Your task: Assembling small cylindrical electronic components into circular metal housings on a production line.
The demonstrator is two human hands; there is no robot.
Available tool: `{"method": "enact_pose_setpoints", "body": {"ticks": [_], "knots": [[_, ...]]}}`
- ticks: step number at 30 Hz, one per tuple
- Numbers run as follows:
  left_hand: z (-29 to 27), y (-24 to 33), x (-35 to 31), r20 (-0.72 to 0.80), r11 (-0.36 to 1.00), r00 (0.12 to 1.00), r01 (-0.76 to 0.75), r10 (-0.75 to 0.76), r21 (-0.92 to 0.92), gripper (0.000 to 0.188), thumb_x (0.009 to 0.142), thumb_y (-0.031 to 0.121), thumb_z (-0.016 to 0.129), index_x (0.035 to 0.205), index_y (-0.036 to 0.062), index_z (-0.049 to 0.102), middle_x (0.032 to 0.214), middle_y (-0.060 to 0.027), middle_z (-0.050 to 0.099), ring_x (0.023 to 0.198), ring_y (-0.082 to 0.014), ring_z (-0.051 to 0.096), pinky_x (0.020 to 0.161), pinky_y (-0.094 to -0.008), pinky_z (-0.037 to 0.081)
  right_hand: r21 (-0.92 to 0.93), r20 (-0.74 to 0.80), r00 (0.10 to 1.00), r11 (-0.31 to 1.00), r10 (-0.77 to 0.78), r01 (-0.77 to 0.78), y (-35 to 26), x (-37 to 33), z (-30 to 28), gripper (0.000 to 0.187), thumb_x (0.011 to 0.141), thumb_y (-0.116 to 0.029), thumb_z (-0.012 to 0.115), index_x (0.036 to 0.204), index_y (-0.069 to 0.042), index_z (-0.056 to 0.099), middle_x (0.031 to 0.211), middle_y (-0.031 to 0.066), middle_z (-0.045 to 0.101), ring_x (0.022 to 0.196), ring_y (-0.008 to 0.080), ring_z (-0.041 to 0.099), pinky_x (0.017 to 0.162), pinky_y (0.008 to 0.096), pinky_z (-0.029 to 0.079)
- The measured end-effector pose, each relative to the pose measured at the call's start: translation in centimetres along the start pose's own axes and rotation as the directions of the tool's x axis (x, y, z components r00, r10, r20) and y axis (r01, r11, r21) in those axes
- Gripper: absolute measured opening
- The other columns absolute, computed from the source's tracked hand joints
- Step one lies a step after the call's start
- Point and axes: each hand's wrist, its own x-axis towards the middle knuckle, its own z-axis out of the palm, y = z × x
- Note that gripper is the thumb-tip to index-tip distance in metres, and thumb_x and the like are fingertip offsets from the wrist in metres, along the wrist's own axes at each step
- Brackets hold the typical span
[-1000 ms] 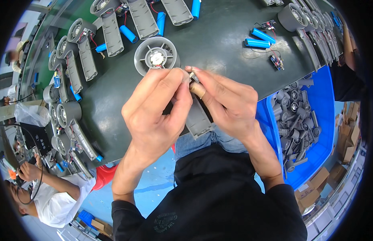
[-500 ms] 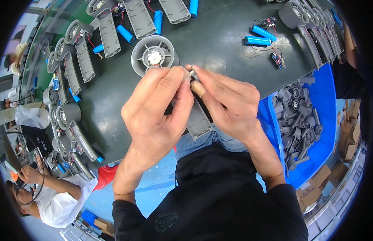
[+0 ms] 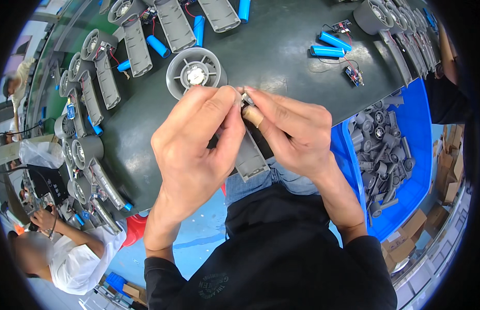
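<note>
In the head view, both hands meet above the near edge of the dark green surface (image 3: 131,139). The left hand (image 3: 194,142) has a narrow grip, thumb and fingertips drawn together; what lies between them is hidden, so I cannot tell whether it holds anything. The right hand (image 3: 296,132), a tan wrap (image 3: 254,117) around one finger, pinches a small pale piece (image 3: 245,98) right beside the left fingertips. It is too small and too covered to make out fully.

Below the hands, a grey trough-shaped handle (image 3: 251,159) reaches toward the person's lap. Just beyond them sits a round grey fan housing (image 3: 172,77) with a spoked centre; the hands cover any join between the two.

Farther right on the surface lie two blue cylinders (image 3: 327,51) close together, with wires and a small circuit board (image 3: 354,76) nearby. More grey housings with handles (image 3: 108,77) line the left side, and others (image 3: 387,31) stand stacked at the upper right. A blue bin (image 3: 418,168) full of grey parts (image 3: 379,155) stands right of the person. At the lower left is a co-worker's white sleeve (image 3: 95,247).
</note>
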Motion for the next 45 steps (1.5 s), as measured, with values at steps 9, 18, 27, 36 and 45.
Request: {"method": "enact_pose_setpoints", "body": {"ticks": [9,18,27,36,45], "knots": [[0.5,0.0,0.0,-0.034,0.999,0.999,-0.018,0.019,0.027,0.024,0.08,-0.014,0.068,0.103,-0.0073,0.068,0.085,-0.0112,0.068,0.068,-0.0137,0.062,0.064,-0.0244,0.05,-0.009,-0.028,0.999,1.0,-0.024,0.023,0.4,-0.2,0.2,0.032,0.078,0.005,0.076,0.11,0.003,0.073,0.095,0.0169,0.075,0.075,0.0247,0.074,0.063,0.0284,0.057],[0.4,0.2,-0.3,-0.052,0.997,0.999,0.011,-0.007,0.077,0.018,0.081,-0.013,0.068,0.098,-0.0072,0.068,0.084,-0.0108,0.069,0.065,-0.0128,0.065,0.061,-0.0243,0.051,-0.032,-0.019,0.999,0.999,-0.026,0.025,0.0,-0.2,0.6,0.028,0.08,0.004,0.075,0.107,0.004,0.073,0.097,0.0161,0.075,0.081,0.0258,0.075,0.068,0.0286,0.059],[0.6,-0.2,-0.3,-0.112,1.0,0.994,-0.005,0.003,-0.022,0.02,0.077,-0.009,0.073,0.094,-0.0033,0.067,0.081,-0.0088,0.064,0.062,-0.0157,0.062,0.055,-0.0259,0.051,-0.051,-0.031,0.999,0.998,0.028,-0.03,-0.4,-0.2,0.5,0.025,0.083,0.002,0.074,0.108,0.004,0.072,0.097,0.0154,0.075,0.081,0.0234,0.075,0.07,0.0288,0.058],[1.6,-0.5,-0.3,-0.189,0.996,0.979,-0.087,0.08,-0.029,0.019,0.077,-0.011,0.071,0.095,-0.005,0.067,0.083,-0.0097,0.065,0.06,-0.0157,0.06,0.053,-0.0261,0.049,-0.062,0.001,0.999,0.998,0.032,-0.032,-0.2,-0.1,0.1,0.027,0.082,0.003,0.074,0.109,0.004,0.072,0.099,0.0159,0.075,0.083,0.0253,0.075,0.072,0.0296,0.058],[1.1,-0.1,-0.4,-0.108,0.999,0.994,-0.035,0.034,-0.008,0.028,0.079,-0.014,0.071,0.105,-0.0068,0.068,0.09,-0.0138,0.07,0.073,-0.0156,0.066,0.067,-0.0256,0.053,-0.035,-0.01,1.0,0.999,-0.004,0.004,0.2,-0.2,0.1,0.031,0.081,0.004,0.075,0.112,0.004,0.072,0.1,0.0175,0.075,0.082,0.0254,0.075,0.07,0.0293,0.059]]}}
